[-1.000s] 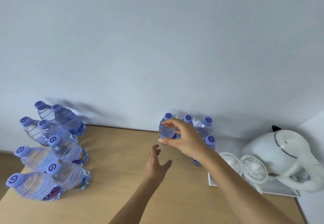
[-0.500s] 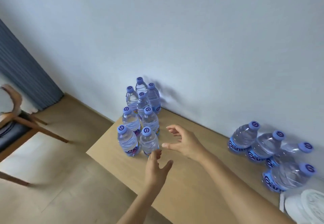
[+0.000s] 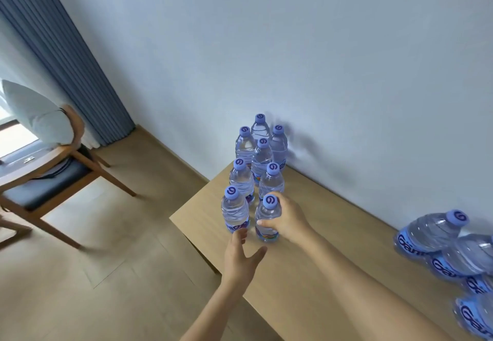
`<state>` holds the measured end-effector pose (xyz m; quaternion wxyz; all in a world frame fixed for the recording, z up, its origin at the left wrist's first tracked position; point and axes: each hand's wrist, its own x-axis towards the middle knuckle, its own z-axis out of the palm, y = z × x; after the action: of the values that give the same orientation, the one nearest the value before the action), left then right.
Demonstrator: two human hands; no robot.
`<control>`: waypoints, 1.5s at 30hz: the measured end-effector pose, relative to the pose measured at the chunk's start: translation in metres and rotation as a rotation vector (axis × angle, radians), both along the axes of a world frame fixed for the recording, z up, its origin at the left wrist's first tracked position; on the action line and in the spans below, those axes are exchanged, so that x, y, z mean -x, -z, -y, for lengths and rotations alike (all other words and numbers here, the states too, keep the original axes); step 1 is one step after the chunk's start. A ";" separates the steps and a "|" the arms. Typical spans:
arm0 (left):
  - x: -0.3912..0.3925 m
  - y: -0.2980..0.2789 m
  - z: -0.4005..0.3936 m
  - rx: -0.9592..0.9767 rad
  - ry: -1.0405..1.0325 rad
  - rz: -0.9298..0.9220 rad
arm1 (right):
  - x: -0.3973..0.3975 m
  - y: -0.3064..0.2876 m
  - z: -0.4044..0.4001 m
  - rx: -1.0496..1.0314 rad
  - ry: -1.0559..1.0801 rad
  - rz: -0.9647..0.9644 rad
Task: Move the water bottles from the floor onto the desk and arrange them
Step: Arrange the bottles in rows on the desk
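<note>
Right hand (image 3: 286,218) wrapped round nearest bottle (image 3: 267,219), ready to shift it; left hand (image 3: 241,254) spread empty just below, poised to steady.

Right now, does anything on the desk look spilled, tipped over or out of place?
Nothing stands out. The eight bottles at the desk's left end stand upright and capped, the right hand closed around the nearest one. The left hand is open, touching nothing. The bottles at the right edge only look tilted through the wide lens.
</note>
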<state>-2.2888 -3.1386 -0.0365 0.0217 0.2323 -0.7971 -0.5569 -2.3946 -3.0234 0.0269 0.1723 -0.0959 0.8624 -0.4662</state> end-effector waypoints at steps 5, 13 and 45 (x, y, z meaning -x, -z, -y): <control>0.004 0.004 0.003 -0.020 0.045 0.051 | -0.001 -0.005 -0.012 0.034 0.044 0.032; 0.023 -0.017 -0.022 -0.111 0.182 0.038 | -0.003 -0.068 -0.066 0.220 0.066 0.141; 0.044 -0.103 -0.182 -0.159 0.459 -0.202 | -0.021 -0.130 -0.229 0.519 0.231 -0.021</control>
<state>-2.3325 -2.9566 0.0664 -0.0441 -0.0102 -0.7764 -0.6287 -2.3732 -2.7943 0.1567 0.0787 -0.0427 0.7211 -0.6870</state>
